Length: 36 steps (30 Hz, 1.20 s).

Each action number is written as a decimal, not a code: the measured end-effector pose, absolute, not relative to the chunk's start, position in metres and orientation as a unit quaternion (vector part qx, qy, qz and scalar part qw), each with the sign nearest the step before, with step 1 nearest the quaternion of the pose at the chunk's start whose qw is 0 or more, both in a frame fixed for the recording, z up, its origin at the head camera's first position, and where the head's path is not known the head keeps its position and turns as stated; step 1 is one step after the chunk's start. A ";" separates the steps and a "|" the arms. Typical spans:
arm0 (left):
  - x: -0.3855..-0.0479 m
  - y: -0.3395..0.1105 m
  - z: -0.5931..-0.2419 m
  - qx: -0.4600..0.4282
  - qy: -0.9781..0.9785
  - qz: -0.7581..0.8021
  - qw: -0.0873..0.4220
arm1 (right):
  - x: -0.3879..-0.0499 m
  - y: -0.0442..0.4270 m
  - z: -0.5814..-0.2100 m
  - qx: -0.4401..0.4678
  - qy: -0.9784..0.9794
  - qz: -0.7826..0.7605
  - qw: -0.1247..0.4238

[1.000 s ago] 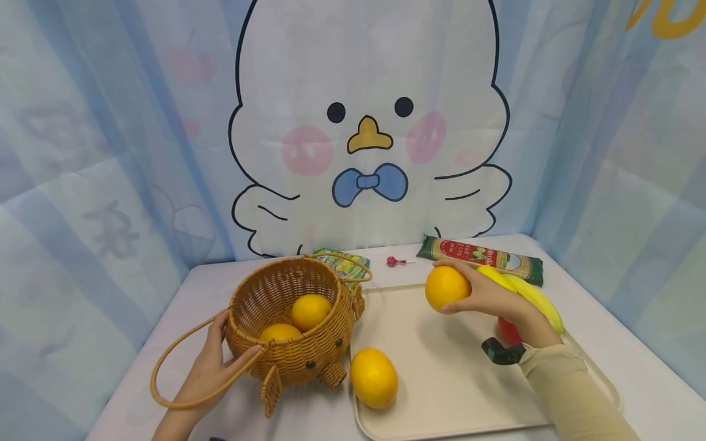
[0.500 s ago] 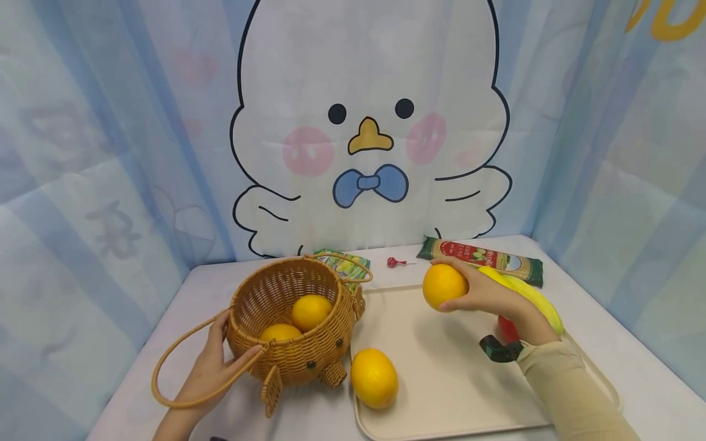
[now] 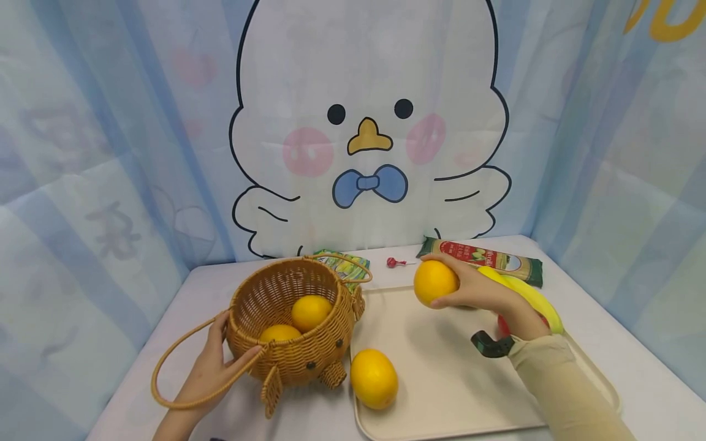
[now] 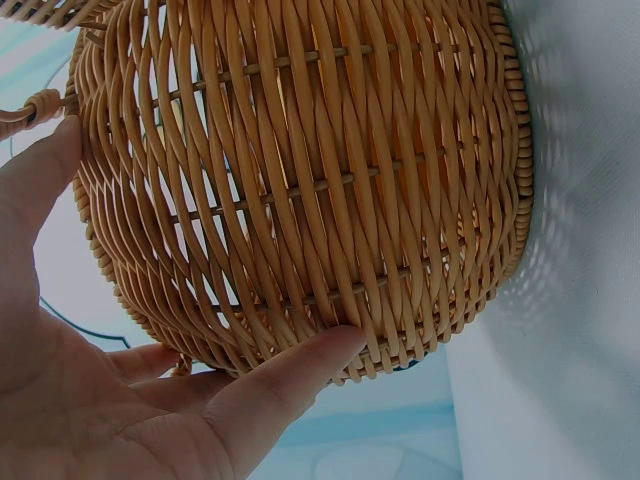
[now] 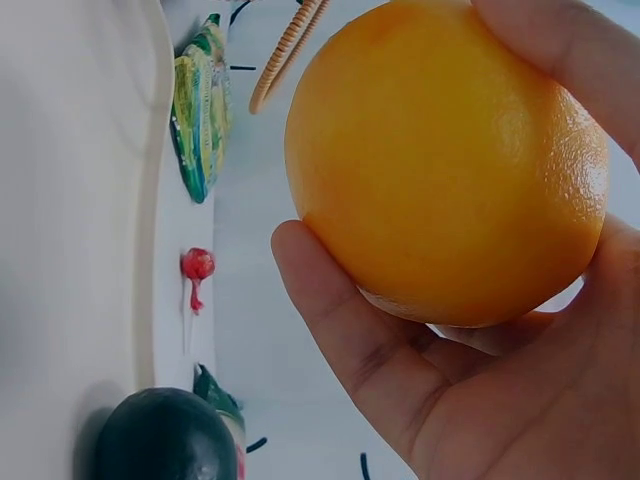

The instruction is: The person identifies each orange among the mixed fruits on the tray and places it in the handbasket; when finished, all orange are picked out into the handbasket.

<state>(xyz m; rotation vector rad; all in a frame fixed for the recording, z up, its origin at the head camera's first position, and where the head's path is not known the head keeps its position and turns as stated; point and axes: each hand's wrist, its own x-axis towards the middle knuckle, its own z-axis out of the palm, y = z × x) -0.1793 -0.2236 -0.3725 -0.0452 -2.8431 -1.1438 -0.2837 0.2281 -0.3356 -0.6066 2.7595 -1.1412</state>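
In the head view my right hand (image 3: 480, 291) grips an orange (image 3: 436, 283) above the beige tray (image 3: 441, 367). The right wrist view shows thumb and fingers curved round this orange (image 5: 450, 160). My left hand (image 3: 212, 367) holds the left side of a wicker basket (image 3: 298, 355), its thumb along the near rim. In the left wrist view the spread fingers (image 4: 290, 385) lie against the weave. Inside the basket are two orange fruits, one farther back (image 3: 311, 313) and one nearer (image 3: 280, 333). Another orange fruit (image 3: 374, 378) rests at the tray's left edge.
Bananas (image 3: 532, 297) and a red fruit (image 3: 504, 326) lie on the tray's right side. A dark round thing (image 5: 165, 440) shows in the right wrist view. Behind the tray are a long red-and-green packet (image 3: 480, 254), a lollipop (image 3: 393, 262) and a green-yellow packet (image 3: 347, 264).
My right hand has moved a little to the left with the orange, uncovering more of the red fruit. The left hand and basket stay in place.
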 end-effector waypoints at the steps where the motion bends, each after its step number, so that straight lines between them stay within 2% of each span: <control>1: -0.179 -0.224 -0.373 -0.014 -0.927 -0.373 0.037 | -0.284 0.227 -0.335 -0.198 0.905 -0.372 0.048; 19: -0.180 -0.224 -0.373 -0.011 -0.928 -0.370 0.041 | -0.284 0.213 -0.325 -0.181 0.914 -0.359 0.053; 36: -0.179 -0.223 -0.372 -0.009 -0.928 -0.372 0.037 | -0.291 0.187 -0.314 -0.234 0.890 -0.385 0.062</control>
